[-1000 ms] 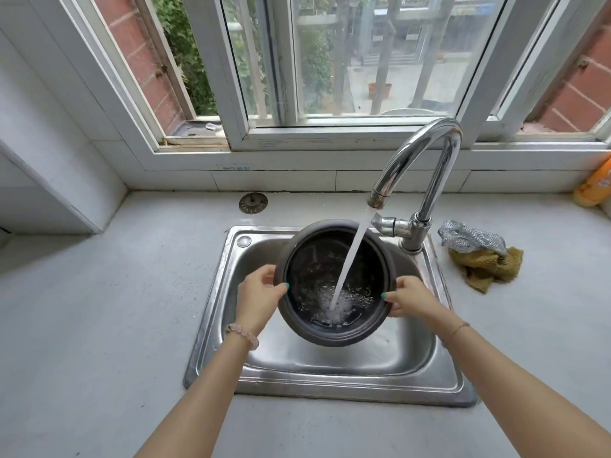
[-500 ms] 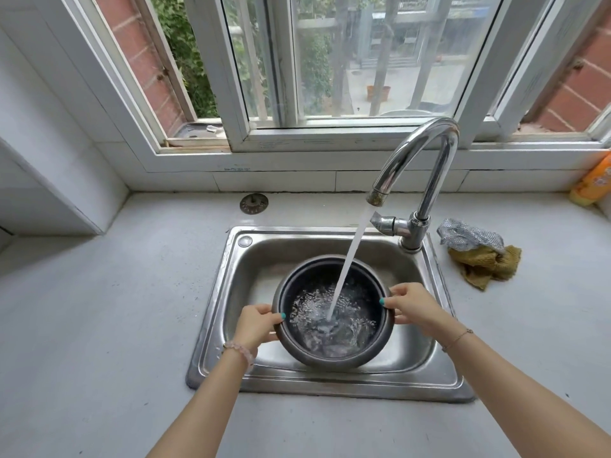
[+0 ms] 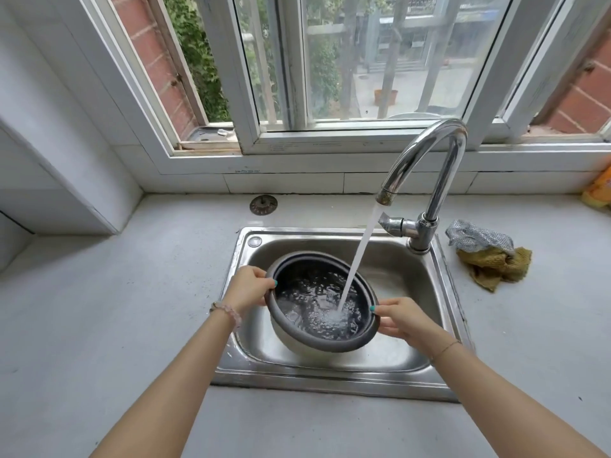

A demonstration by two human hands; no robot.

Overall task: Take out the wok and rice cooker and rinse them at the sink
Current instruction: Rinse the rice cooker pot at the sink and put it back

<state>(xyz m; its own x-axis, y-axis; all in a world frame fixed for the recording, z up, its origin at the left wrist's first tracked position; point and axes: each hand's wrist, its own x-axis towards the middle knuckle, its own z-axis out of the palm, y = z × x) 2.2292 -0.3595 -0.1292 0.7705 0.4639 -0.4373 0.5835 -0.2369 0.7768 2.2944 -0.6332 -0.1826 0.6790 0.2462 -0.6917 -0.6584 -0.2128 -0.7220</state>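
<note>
Rinsing step, seen from above. I hold the rice cooker pot [image 3: 322, 300] over the basin of the sink [image 3: 390, 361], toward its left and front part, with both hands. My left hand [image 3: 248, 289] grips the rim on the left side, thumb hooked over the edge and fingers [image 3: 264, 285] curled around the outside wall. My right hand [image 3: 401, 320] grips the rim on the opposite, front-right side in the same way, so both sets of fingers are closed on the pot. The pot is tilted, its open mouth turned up and slightly toward me, the left rim higher than the right. Water [image 3: 358, 256] falls from the faucet [image 3: 426, 180], mounted at the sink's back right corner, and strikes the inside of the pot near the right-hand rim, where a shallow pool foams. The pot lies directly between my two hands, neither nearer than the other; pouring out would, in my judgement, depend on which rim I lower. A strainer [image 3: 263, 205] lies on the counter [image 3: 109, 312] behind the sink; two rags [image 3: 487, 257] lie at the sink's right edge. No wok is visible.
</note>
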